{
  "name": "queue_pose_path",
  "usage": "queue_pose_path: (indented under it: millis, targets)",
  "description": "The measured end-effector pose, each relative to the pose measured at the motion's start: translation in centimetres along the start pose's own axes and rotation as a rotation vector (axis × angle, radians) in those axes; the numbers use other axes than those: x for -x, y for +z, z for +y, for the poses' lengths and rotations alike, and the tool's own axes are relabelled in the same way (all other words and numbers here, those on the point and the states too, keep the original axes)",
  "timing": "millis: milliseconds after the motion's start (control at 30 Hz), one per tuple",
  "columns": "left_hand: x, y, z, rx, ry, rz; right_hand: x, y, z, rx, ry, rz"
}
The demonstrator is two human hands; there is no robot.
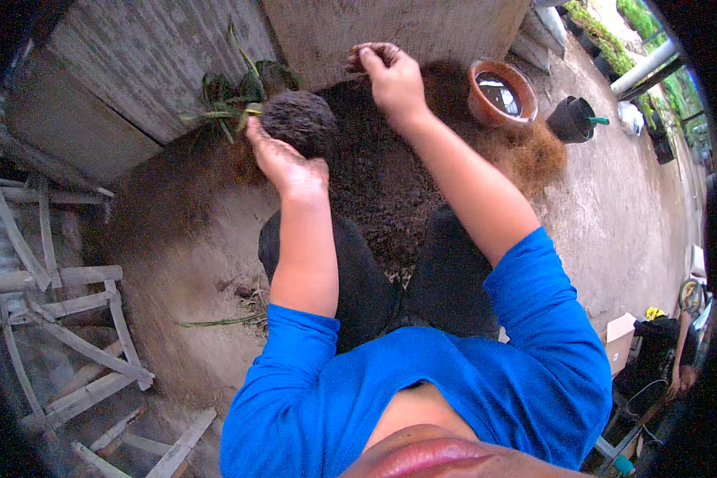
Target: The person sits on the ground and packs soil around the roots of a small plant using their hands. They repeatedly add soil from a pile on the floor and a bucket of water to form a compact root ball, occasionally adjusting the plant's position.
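My left hand (284, 161) cups a dark, rounded ball of soil (299, 122) from below and from its left side. Green, strap-like leaves (233, 98) of a plant stick out from the ball's left, with a yellowish band where they meet it. My right hand (391, 77) is raised to the right of the ball, apart from it, above the far part of a dark soil heap (382, 179). Its soil-stained fingers curl toward the thumb; whether something small is pinched there is unclear. The heap spreads between my knees.
Brown coconut fibre (532, 155) lies beside a terracotta bowl (477, 98) of dark water. Black plastic pots (569, 122) stand farther right. Upright sheets (388, 24) border the far side. A wooden frame (83, 278) occupies the left; cut leaves (227, 322) lie on the floor. A cardboard box (618, 343) is right.
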State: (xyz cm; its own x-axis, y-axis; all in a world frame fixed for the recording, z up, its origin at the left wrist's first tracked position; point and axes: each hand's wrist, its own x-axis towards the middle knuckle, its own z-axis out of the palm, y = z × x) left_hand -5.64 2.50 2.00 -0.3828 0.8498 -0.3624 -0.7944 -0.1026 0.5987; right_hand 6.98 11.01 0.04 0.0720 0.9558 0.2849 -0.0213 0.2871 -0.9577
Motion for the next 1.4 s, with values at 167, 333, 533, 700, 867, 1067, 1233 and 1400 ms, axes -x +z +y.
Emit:
queue_pose_path:
  millis: [167, 333, 533, 700, 867, 1067, 1233, 1400]
  targets:
    - [-2.3, -0.8, 1.9, 0.074, 0.076, 0.047, -3.2, -4.7, 13.8, 0.58, 0.343, -0.03]
    - [-3.5, -1.0, 2.1, 0.126, 0.121, 0.154, 8.0, -7.4, 23.0, 0.969, 0.35, -0.324]
    - [-3.7, -1.2, 0.3, 0.111, -0.044, 0.147, 11.2, -5.0, 25.0, 1.121, 0.666, -0.693]
    - [-3.9, -0.3, -3.8, 0.281, -0.147, 0.081, 12.7, -4.1, 29.5, 0.948, 0.446, -0.67]
    - [-2.6, 0.4, -8.6, -0.03, -0.235, 0.262, 14.9, -4.5, 31.4, 1.018, 0.265, -0.64]
    - [-1.3, 2.3, -8.5, -0.153, -0.155, 0.307, 15.4, -5.1, 32.7, 1.213, 0.477, -0.859]
    - [-1.9, 1.6, -11.6, -0.02, -0.118, 0.16, 14.7, -3.1, 28.7, 1.137, 0.5, -0.983]
    - [-2.2, 1.9, -11.8, -0.01, -0.161, 0.213, 15.2, -4.0, 30.4, 1.201, 0.462, -1.042]
